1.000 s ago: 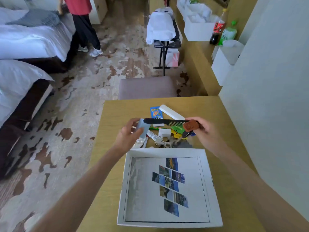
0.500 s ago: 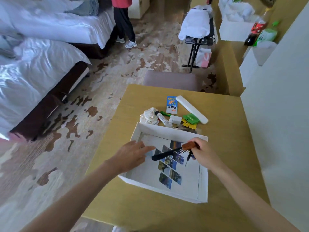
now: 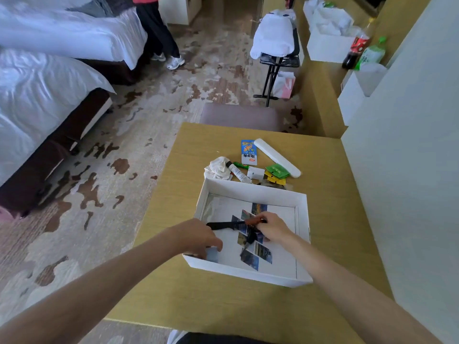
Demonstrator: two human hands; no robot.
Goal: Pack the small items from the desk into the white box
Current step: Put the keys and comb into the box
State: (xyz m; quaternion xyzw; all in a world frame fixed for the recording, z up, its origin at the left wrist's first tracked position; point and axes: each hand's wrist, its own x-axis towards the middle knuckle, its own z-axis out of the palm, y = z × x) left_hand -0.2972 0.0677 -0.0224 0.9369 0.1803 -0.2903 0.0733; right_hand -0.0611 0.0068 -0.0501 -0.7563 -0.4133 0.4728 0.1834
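The white box (image 3: 250, 189) lies open on the wooden desk (image 3: 330, 219), its floor printed with small photos. My right hand (image 3: 273, 229) is inside the box, closed on a black comb (image 3: 224, 225) and a brown item (image 3: 253, 221), with another dark thing under the fingers. My left hand (image 3: 198, 238) is at the box's near-left corner, fingers closed on a pale grey-blue item (image 3: 212, 254). Beyond the box lie a white cloth (image 3: 217, 168), a small tube (image 3: 238, 173), a blue packet (image 3: 248, 152), a white case (image 3: 277, 157), a white adapter (image 3: 255, 173) and green and yellow sachets (image 3: 276, 173).
A wall (image 3: 409, 170) borders the desk on the right. A padded stool (image 3: 241, 116) stands at the far edge. Beds (image 3: 49, 95) are at the left; a person (image 3: 159, 33) stands by them. A luggage rack (image 3: 275, 50), white boxes and bottles (image 3: 357, 48) are farther back.
Both hands came back from the pile into the box. My right hand has lowered the comb and brown item further in; my left hand has dropped to the near-left corner with the grey-blue item.
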